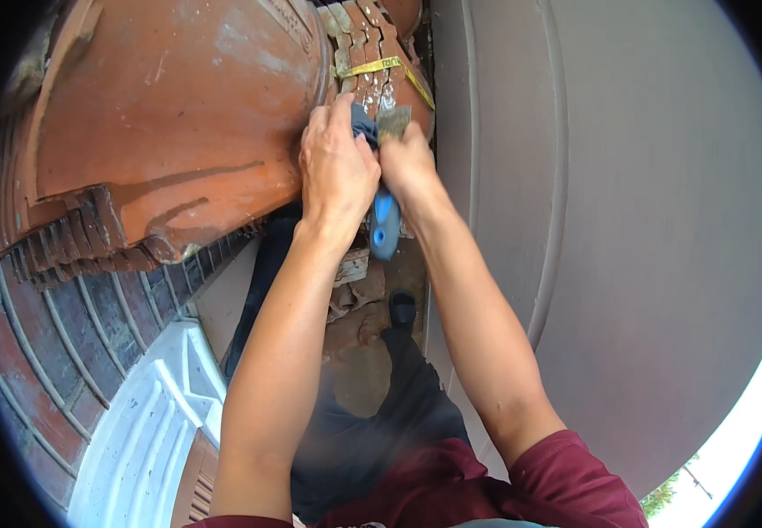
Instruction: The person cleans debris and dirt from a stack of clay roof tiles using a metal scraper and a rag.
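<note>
One scraper (385, 216), with a rounded handle of grey and blue plastic and a flat, dirt-crusted metal blade, was in the right hand (409, 165), whose fingers were curled closed around it, the blade jutting above the fist and the handle hanging below. Right beside it, the left hand (337, 167) had its fingers bent over a soft, bunched dark cloth (363, 123); how tightly they gripped it could not be told. Both hands were at the near end of a row of clay tiles (368, 44) stacked on edge, their wavy rims rough, chipped and flecked with white. A thin yellow tape (372, 67) crossed that row. To the left bulged a broad, curved orange tile (196, 97), smooth but scuffed and streaked with dark stains, above a brick wall (73, 326) with raised rounded joints. A ribbed white plastic chair (135, 440) stood at the lower left, and a plain grey wall (654, 220) with long raised seams filled the right.
</note>
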Motion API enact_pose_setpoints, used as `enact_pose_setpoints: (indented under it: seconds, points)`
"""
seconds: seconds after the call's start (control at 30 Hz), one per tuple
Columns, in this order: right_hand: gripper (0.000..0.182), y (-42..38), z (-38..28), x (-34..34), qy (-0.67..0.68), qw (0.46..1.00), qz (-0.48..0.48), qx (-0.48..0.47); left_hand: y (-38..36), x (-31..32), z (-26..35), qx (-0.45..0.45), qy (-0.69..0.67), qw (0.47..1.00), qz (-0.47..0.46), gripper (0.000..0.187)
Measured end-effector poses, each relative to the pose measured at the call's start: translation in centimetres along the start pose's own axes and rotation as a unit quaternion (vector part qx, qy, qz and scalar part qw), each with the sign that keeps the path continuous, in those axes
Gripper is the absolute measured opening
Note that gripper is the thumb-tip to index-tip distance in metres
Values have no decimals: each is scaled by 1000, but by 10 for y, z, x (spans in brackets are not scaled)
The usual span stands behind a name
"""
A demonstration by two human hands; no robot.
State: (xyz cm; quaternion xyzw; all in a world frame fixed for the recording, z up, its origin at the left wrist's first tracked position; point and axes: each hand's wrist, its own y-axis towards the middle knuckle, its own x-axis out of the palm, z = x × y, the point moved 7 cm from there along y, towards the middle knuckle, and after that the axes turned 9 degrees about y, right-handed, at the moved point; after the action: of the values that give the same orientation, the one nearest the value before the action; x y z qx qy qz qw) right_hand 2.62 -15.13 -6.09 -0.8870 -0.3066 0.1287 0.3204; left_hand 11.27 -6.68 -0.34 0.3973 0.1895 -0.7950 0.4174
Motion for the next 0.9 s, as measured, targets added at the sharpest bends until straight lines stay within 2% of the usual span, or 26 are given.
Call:
enact_pose_setpoints:
  seconds: [0.03, 0.1, 0.17, 0.23, 0.3, 0.4, 0.5, 0.53, 0.57, 0.63, 0.77, 0.9]
  points:
    - [21, -7, 13, -1, 16, 998, -9, 55, 3, -6, -1, 13, -5, 999, 34, 43]
    - [13, -19, 22, -6, 95, 993, -24, 69, 9, -14, -4, 38, -15, 994, 98, 42]
    - [7, -30, 22, -26, 170, 983, 12, 70, 16, -13, -4, 42, -41, 991, 123, 40]
    - [5, -42, 26, -51, 161, 986, 4, 37, 20, -1, 1, 50, -75, 988, 128, 39]
    - [4, -61, 39, -77, 121, 992, 0, 39, 17, 23, 5, 46, -89, 991, 88, 38]
    - [3, -93, 75, -116, 121, 989, 19, 86, 5, 66, 8, 105, 17, 986, 125, 28]
    - [3, -116, 114, -142, 122, 982, 48, 138, 38, 75, 12, 116, -2, 983, 139, 27]
    - [3, -122, 124, -149, 122, 979, 59, 152, 43, 75, 16, 150, 20, 971, 184, 26]
    - [3, -130, 135, -155, 120, 975, 69, 171, 40, 79, 14, 161, 20, 971, 177, 25]
    - [4, -141, 154, -154, 136, 968, 72, 198, 32, 75, 11, 182, 23, 969, 168, 24]
    - [6, -154, 188, -137, 139, 962, 22, 233, -15, 57, -5, 166, 63, 977, 120, 25]
    - [7, -154, 181, -118, 153, 962, -25, 226, -5, 67, -2, 145, 55, 977, 144, 23]
